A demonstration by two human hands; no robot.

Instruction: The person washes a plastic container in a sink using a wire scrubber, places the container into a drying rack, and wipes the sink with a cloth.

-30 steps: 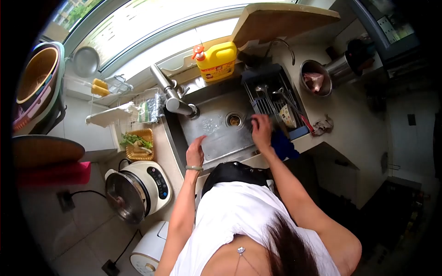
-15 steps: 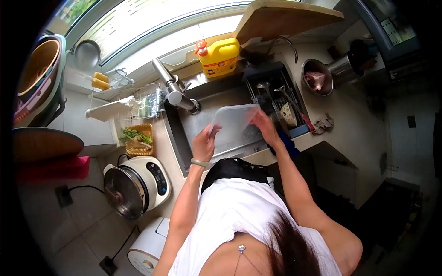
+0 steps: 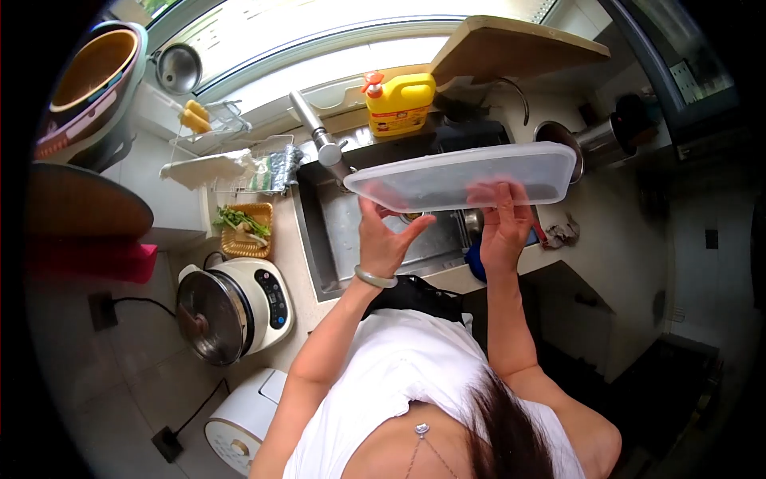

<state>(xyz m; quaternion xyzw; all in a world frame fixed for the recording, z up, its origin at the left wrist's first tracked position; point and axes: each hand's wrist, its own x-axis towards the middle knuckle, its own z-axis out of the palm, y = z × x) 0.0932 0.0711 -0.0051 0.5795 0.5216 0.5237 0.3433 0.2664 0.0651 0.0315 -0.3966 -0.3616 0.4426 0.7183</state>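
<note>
A shallow, translucent rectangular plastic container [image 3: 447, 177] is raised above the sink, long side across and tilted. My left hand [image 3: 385, 242] holds its left end, fingers partly seen through the plastic and thumb spread away to the right. My right hand [image 3: 504, 231] supports the near side right of the middle, some fingertips showing blurred through the plastic. Below lies the metal sink [image 3: 335, 247], with the faucet [image 3: 321, 142] at its back left. The container hides most of the rack at the sink's right side.
A yellow jug [image 3: 401, 104] with a red pump stands behind the sink. At left are a basket of green vegetables [image 3: 246, 227] and an electric cooker [image 3: 239, 307]. A metal pot [image 3: 554, 132] stands at right, beneath a leaning wooden board [image 3: 519, 48].
The plastic container has come up and to the right, turning so its long side lies across the view. Both hands moved right with it; the left thumb is now spread away.
</note>
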